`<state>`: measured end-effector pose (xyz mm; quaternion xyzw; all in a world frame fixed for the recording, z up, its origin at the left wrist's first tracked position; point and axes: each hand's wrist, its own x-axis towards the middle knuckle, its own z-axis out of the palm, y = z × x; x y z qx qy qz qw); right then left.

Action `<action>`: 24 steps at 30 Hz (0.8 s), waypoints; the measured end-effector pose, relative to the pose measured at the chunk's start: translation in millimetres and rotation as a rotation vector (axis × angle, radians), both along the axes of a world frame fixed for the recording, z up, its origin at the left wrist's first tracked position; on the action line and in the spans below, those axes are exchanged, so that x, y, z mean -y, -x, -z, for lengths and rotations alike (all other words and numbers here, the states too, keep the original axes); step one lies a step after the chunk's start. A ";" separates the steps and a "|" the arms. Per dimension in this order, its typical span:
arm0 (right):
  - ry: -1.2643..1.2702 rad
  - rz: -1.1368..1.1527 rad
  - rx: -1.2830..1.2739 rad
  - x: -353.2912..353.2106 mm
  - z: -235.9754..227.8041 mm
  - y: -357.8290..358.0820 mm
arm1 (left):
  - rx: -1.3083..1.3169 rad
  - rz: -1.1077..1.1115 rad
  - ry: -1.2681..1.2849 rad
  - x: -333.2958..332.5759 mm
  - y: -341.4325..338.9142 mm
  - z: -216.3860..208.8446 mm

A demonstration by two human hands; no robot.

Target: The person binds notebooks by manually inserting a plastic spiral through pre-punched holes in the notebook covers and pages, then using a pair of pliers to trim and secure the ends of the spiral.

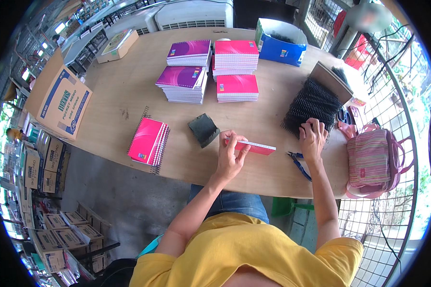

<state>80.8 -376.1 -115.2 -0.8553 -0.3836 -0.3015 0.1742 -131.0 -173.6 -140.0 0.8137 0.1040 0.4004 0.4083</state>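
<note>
Between the thumb and fingers of my left hand (pixel 231 157) is a small pink-covered memo pad (pixel 259 149), tilted up with its white page edge on top. My right hand (pixel 313 138) reaches to the near edge of a heap of black spiral binding coils (pixel 316 103), its bent fingers closed on coils there. Blue-handled pliers (pixel 300 166) lie on the table just below that hand. A dark, worn block (pixel 203 130) rests left of my left hand. Farther left are pink memo pads with black spirals through their edges (pixel 149 141).
Purple memo pads (pixel 184 81) and pink memo pads (pixel 237 87) stand stacked mid-table. A board (pixel 331 82) leans behind the coils. A blue box (pixel 282 50) stands at the back, an open carton (pixel 64 103) at the left edge, and a striped bag (pixel 368 160) at the right edge.
</note>
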 end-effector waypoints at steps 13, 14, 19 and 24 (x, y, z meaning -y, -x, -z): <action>0.054 -0.576 -0.331 5.9 -64.4 24.2 | -0.006 -0.025 -0.072 -3.3 -4.2 0.8; -0.021 -0.637 -0.387 2.0 -64.3 32.8 | -0.007 -0.022 -0.058 -2.4 -4.6 0.2; -0.051 -0.640 -0.597 0.7 -53.6 47.3 | -0.017 -0.018 -0.044 -2.1 -4.5 -0.6; -0.165 -0.609 -0.694 -4.2 -43.8 54.2 | -0.009 -0.023 -0.049 -2.0 -4.6 -1.1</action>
